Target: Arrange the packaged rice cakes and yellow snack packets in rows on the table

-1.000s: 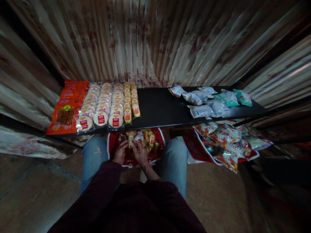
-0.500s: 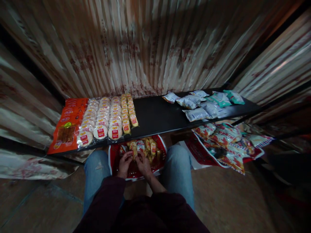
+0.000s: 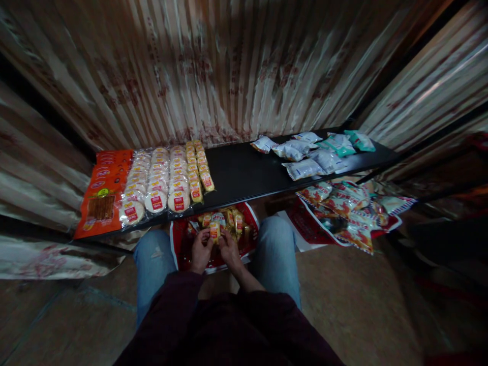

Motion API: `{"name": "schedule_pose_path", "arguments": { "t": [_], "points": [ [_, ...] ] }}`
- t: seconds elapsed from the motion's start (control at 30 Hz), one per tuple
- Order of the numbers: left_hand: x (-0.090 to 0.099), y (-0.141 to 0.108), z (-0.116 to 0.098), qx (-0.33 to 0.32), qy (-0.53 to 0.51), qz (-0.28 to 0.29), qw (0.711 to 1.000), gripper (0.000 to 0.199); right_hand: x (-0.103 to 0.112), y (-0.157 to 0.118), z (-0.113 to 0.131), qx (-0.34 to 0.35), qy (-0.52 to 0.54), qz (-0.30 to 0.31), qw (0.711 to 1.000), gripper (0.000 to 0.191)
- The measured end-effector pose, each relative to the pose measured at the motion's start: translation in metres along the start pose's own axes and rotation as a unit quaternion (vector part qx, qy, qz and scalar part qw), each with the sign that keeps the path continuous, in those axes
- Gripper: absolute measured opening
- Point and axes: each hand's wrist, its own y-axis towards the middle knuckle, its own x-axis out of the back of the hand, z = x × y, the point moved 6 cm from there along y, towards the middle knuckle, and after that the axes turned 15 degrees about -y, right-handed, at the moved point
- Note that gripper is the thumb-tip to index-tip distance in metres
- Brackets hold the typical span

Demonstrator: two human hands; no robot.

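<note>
My left hand (image 3: pixel 202 251) and my right hand (image 3: pixel 230 251) pinch a small yellow wrapped snack packet (image 3: pixel 215 231) between them, its red-and-white label facing up. They hold it over a red bag (image 3: pixel 183 239) between my knees, where several more gold-yellow packets (image 3: pixel 238 223) lie. On the black shelf (image 3: pixel 240 175) above, matching yellow packets (image 3: pixel 206 179) stand in two rows. Beside these rows lie clear-wrapped round white crackers (image 3: pixel 179 200) in overlapping columns.
An orange snack bag (image 3: pixel 101 195) lies at the shelf's left end. White packets (image 3: pixel 303 169) and green-white packets (image 3: pixel 359 141) lie loosely toward its right end. Below, at right, another red bag (image 3: pixel 310 227) holds several chip-style bags (image 3: pixel 346 198). A pleated curtain (image 3: pixel 213 71) hangs behind.
The packet between my hands has turned, so its red label now faces up. My hands stay over the bag. The view has shifted slightly.
</note>
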Motion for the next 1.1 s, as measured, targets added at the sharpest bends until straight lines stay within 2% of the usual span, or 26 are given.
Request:
{"name": "schedule_pose_path", "arguments": {
  "t": [0.1, 0.37, 0.7, 0.9, 1.1],
  "points": [
    [-0.004, -0.005, -0.004, -0.008, 0.015, 0.011, 1.0, 0.027, 0.003, -0.002, 0.002, -0.032, 0.013, 0.007, 0.999, 0.038],
    [-0.014, -0.015, -0.019, -0.049, 0.068, 0.043, 0.996, 0.031, 0.011, -0.004, 0.012, -0.046, -0.01, -0.022, 0.999, 0.039],
    [-0.033, -0.027, -0.061, -0.168, 0.09, 0.064, 0.979, 0.031, 0.036, -0.003, 0.045, 0.039, -0.007, -0.092, 0.995, 0.042],
    [-0.045, -0.021, -0.087, -0.285, 0.184, 0.058, 0.939, 0.035, 0.045, 0.01, 0.072, 0.099, -0.051, -0.092, 0.99, 0.043],
    [-0.058, -0.012, -0.104, -0.349, 0.26, 0.053, 0.899, 0.039, 0.05, 0.033, 0.096, 0.128, -0.029, -0.078, 0.988, 0.044]
  ]
}}
